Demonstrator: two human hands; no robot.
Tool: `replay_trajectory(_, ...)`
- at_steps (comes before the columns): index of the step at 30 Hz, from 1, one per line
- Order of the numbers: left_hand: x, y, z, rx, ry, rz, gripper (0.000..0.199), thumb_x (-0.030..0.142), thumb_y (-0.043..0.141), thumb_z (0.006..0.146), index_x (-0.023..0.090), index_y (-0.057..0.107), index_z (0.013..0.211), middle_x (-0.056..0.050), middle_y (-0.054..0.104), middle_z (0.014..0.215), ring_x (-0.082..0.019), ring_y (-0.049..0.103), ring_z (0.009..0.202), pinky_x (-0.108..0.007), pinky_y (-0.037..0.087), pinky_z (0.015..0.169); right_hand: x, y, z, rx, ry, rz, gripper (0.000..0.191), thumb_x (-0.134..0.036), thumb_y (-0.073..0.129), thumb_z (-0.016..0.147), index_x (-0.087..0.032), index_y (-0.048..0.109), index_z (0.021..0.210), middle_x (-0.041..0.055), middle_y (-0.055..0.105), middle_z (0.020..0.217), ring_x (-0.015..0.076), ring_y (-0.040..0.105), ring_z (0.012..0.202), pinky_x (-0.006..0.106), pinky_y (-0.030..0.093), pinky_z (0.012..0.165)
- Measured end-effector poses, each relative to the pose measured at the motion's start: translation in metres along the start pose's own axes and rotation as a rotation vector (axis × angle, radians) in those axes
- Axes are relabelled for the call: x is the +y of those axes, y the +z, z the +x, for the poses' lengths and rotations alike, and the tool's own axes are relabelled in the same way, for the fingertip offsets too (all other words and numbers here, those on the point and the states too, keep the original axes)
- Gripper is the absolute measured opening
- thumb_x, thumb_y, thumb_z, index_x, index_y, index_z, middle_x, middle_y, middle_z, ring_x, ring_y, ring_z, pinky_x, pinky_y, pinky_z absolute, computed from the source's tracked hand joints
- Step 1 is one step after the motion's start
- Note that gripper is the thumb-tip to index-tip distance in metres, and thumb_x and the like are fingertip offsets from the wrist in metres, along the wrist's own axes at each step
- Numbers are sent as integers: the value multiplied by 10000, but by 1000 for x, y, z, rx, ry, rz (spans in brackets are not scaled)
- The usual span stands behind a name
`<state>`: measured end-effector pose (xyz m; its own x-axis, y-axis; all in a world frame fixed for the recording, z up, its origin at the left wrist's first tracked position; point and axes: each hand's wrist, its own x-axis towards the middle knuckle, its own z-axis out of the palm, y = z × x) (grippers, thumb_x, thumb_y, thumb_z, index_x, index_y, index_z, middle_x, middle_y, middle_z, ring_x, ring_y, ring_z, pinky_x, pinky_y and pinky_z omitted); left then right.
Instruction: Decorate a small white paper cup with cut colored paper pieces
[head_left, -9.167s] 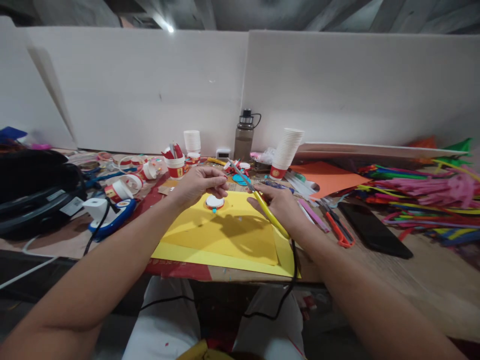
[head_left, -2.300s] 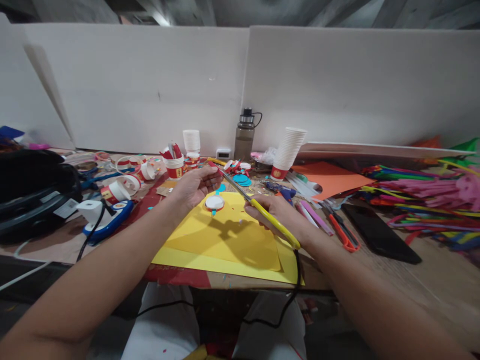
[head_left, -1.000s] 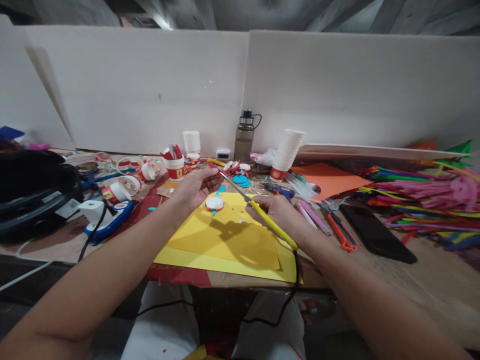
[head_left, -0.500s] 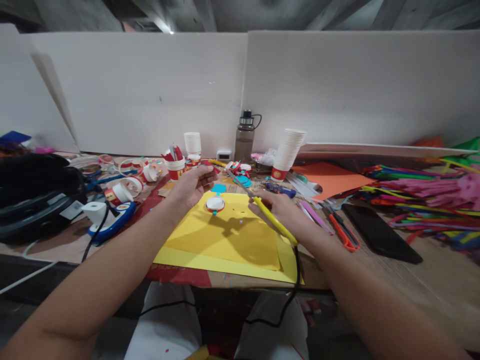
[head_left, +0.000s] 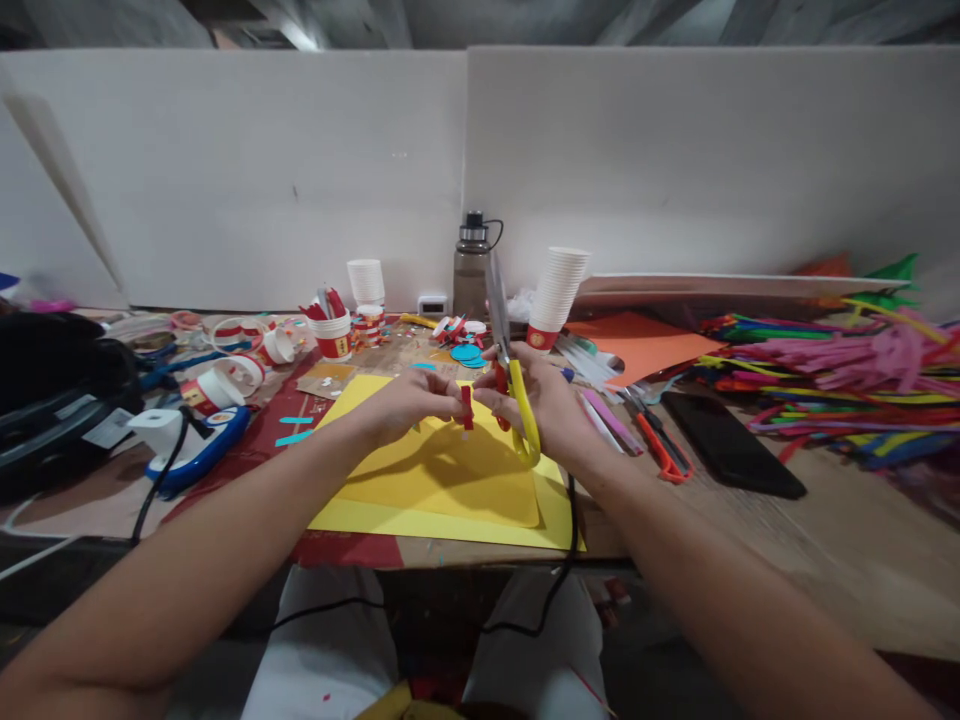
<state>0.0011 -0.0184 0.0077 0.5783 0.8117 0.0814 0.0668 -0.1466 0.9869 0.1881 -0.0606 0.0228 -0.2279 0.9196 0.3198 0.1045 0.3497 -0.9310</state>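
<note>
My left hand (head_left: 411, 402) pinches a small red strip (head_left: 466, 408), which looks like paper, over the yellow sheets (head_left: 442, 490). Facing it, my right hand (head_left: 546, 402) is closed around scissors (head_left: 530, 430) with yellow and red handles. Their blades point upward, away from the strip. The right fingertips are close to the strip; whether they touch it I cannot tell. Behind the hands lie blue paper discs (head_left: 467, 354) and red-and-white cup pieces (head_left: 450, 328).
Stacked paper cups (head_left: 559, 290) and a water bottle (head_left: 471, 270) stand at the back. A cup of red strips (head_left: 330, 333) and a power strip (head_left: 202, 455) are on the left. On the right lie a utility knife (head_left: 664, 440), a phone (head_left: 731, 440) and colourful pipe cleaners (head_left: 840, 370).
Both hands have come together over the yellow sheets. The scissors have turned from pointing at the red piece to pointing upward. The view has shifted slightly right.
</note>
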Motion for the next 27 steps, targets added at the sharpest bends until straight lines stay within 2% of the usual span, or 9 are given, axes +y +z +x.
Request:
replay_trajectory(4,1,6,-3,-58,6,46,57,185,706,667,162,723,618,-68,700,657,-177,650,705,-273,456,722,9,3,1,-72,-9,28,491,-344,748,703,-221,496,1106,-28,591,782,113,578,611,267,511,606)
replay_trajectory(7,1,9,-4,-63,-21,48,65,202,727,662,150,716,624,-70,695,666,-173,646,700,-277,455,732,11,4,0,-75,-47,-49,404,-282,722,719,-208,521,1061,-39,569,723,128,599,653,263,503,636)
replay_trajectory(11,0,9,-4,-72,4,-14,51,209,725,687,159,720,693,-62,695,701,-166,638,710,-277,462,719,10,4,-1,-40,-79,-117,363,-289,703,732,-196,528,1037,-29,573,719,128,590,656,253,488,623)
replay_trajectory(16,-1,9,-3,-76,75,-71,119,244,642,795,183,739,829,-53,697,800,-138,621,765,-253,451,731,5,4,-1,54,-107,-51,413,-398,699,753,-210,499,1061,-35,555,734,99,536,581,231,462,536)
replay_trajectory(22,-4,14,1,-26,85,-122,161,317,716,769,157,731,780,-53,701,762,-127,615,727,-253,460,738,6,3,1,96,-138,42,455,-433,746,719,-211,491,1023,-38,534,732,93,530,573,231,471,518)
replay_trajectory(27,-6,18,2,20,80,-125,250,382,720,766,136,715,723,-45,692,705,-119,595,663,-262,457,691,3,7,0,92,-108,58,448,-372,775,689,-217,492,1000,-56,524,687,80,493,524,208,410,464)
